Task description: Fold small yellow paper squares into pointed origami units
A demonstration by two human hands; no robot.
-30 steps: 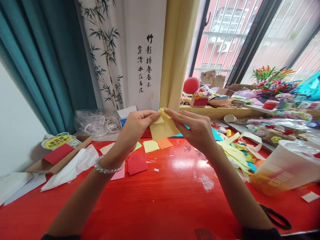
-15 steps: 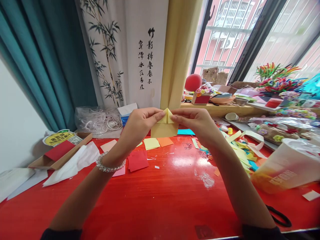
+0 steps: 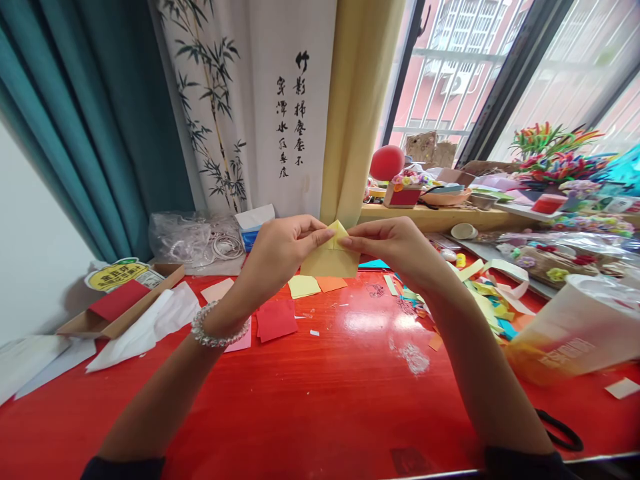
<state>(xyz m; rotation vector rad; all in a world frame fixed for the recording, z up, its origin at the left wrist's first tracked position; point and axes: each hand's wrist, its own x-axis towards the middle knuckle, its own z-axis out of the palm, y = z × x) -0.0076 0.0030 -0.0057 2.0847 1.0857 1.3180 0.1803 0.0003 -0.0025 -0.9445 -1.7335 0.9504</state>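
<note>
Head view: pinches folded yellow paper [image 3: 327, 265] in nearly closed left hand [image 3: 285, 250] and right hand [image 3: 397, 248], raised before the tabletop's [image 3: 310, 387] far edge; now has right top corner turned down too, completing a peak.

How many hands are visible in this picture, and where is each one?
2. The left hand pinches the folded yellow paper on its left side; the right hand pinches its right side.

Left wrist: bracelet [image 3: 214, 341], clear glassy beads packed close, shiny, exact bead shape too small to tell. Left sleeve [image 3: 123, 469] at near left, right sleeve [image 3: 523, 462] at near right, both plain and near-black, only ends in view. Forearms bare, left hand [image 3: 277, 257] and right hand [image 3: 400, 252] bare too.
</note>
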